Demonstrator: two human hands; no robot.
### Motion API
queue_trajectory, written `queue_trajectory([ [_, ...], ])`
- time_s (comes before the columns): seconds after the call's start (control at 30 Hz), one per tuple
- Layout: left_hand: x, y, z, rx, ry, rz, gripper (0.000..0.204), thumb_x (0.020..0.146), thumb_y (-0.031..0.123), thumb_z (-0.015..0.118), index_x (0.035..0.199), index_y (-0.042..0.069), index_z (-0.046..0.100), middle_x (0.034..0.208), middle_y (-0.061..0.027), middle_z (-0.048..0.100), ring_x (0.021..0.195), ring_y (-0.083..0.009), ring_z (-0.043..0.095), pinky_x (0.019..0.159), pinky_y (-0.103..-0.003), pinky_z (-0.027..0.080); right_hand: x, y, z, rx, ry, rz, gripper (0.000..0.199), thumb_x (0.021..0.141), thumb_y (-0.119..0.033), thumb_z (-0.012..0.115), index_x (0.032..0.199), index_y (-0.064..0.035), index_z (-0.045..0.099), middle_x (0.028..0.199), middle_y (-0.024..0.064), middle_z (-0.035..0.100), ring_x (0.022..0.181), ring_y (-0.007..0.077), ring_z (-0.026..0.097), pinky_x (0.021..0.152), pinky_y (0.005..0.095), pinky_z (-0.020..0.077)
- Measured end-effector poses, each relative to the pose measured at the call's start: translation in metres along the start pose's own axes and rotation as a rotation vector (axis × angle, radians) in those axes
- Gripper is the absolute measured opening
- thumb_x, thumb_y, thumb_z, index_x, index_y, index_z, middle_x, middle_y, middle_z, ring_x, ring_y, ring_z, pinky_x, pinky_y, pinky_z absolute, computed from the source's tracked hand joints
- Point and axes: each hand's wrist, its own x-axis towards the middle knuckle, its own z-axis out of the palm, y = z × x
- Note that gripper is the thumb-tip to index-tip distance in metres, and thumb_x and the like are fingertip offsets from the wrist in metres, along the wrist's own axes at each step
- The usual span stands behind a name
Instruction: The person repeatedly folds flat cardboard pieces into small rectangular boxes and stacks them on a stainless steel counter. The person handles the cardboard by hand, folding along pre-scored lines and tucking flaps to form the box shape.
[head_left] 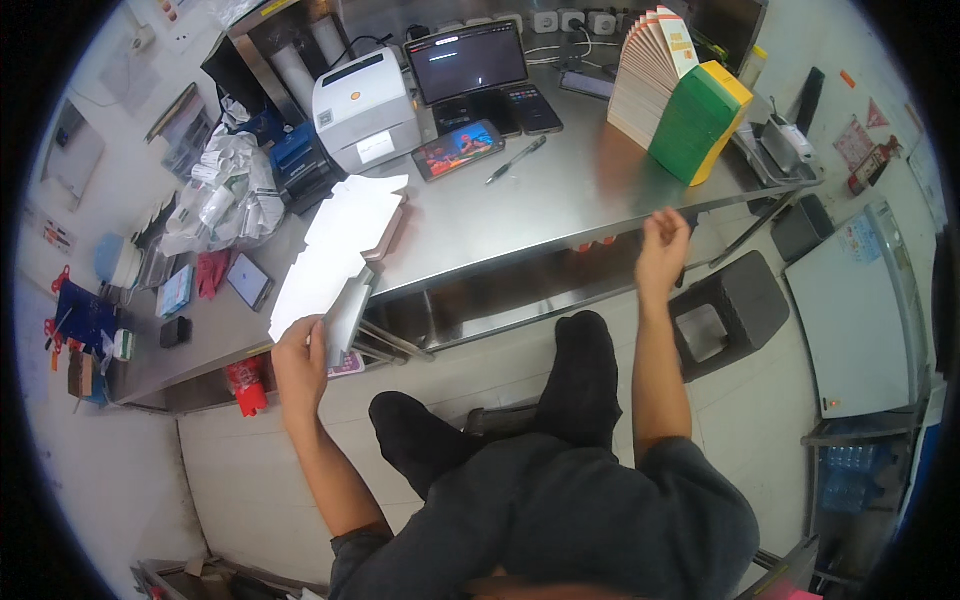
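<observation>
My left hand (300,358) pinches the near end of a white unfolded carton (322,262), which lies at the table's front left with its end past the edge. Its blank side faces up, and a flap hangs down next to my fingers. A second white carton (352,212) lies just behind, partly overlapped. My right hand (664,248) hovers by the front edge at the right, fingers curled together, with nothing visible in them. Beyond it stand a fanned row of flat cartons (645,85) and a green and yellow stack (698,125).
A white label printer (365,108), a tablet (468,65), a phone (458,150) showing a picture and a pen (516,160) are on the steel table (480,215). A plastic bag (228,190) lies at the left. A dark bin (735,312) stands on the floor at right.
</observation>
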Motion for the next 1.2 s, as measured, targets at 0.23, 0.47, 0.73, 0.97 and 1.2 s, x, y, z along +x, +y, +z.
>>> queue_trajectory([
  [0.23,-0.017,0.059,0.017,0.067,0.592,0.161,0.013,0.099,0.011,0.074,0.103,-0.002,0.074,0.090,-0.0126,0.074,0.074,-0.0226,0.067,0.069,-0.034,0.052,-0.124,-0.079,0.066,0.239,-0.567,-0.069,0.039,0.097,-0.004,0.073,0.135,-0.0016,0.062,0.129,0.0114,0.068,0.113,0.0193,0.066,0.097,0.0353,0.0552],
  [0.47,-0.080,0.130,0.053,-0.300,0.295,0.150,0.029,0.085,0.005,0.084,0.113,0.006,0.076,0.117,-0.0109,0.074,0.103,-0.0287,0.067,0.078,-0.037,0.054,-0.205,-0.168,0.084,0.816,-1.293,0.477,0.060,0.107,-0.018,0.067,0.159,0.0003,0.042,0.123,0.0125,0.071,0.107,0.0145,0.068,0.090,0.0328,0.0572],
  [0.73,-0.106,0.113,0.067,-0.203,0.306,0.273,0.046,0.084,0.001,0.084,0.128,0.004,0.071,0.127,-0.0172,0.067,0.113,-0.0318,0.062,0.092,-0.041,0.054,-0.184,-0.185,0.084,0.591,-1.141,0.272,0.025,0.110,-0.012,0.060,0.128,0.0032,0.066,0.103,0.0119,0.068,0.093,0.0131,0.067,0.076,0.0304,0.0573],
  [0.97,-0.094,0.111,0.073,-1.267,0.361,-0.199,0.006,0.104,-0.002,0.065,0.110,-0.004,0.064,0.108,-0.0156,0.070,0.085,-0.0189,0.071,0.080,-0.032,0.062,-0.173,-0.201,0.084,0.347,-1.007,-0.421,0.033,0.101,-0.009,0.069,0.133,-0.0010,0.070,0.107,0.0131,0.066,0.090,0.0234,0.072,0.076,0.0344,0.0607],
  [1.2,-0.091,0.123,0.073,-1.537,0.311,-0.210,0.006,0.105,-0.003,0.063,0.111,-0.004,0.063,0.110,-0.0148,0.071,0.099,-0.0202,0.072,0.090,-0.034,0.064,-0.189,-0.206,0.077,0.325,-0.875,-0.511,0.024,0.093,-0.005,0.079,0.116,0.0021,0.075,0.117,0.0143,0.070,0.094,0.0262,0.074,0.081,0.0326,0.0606],
])
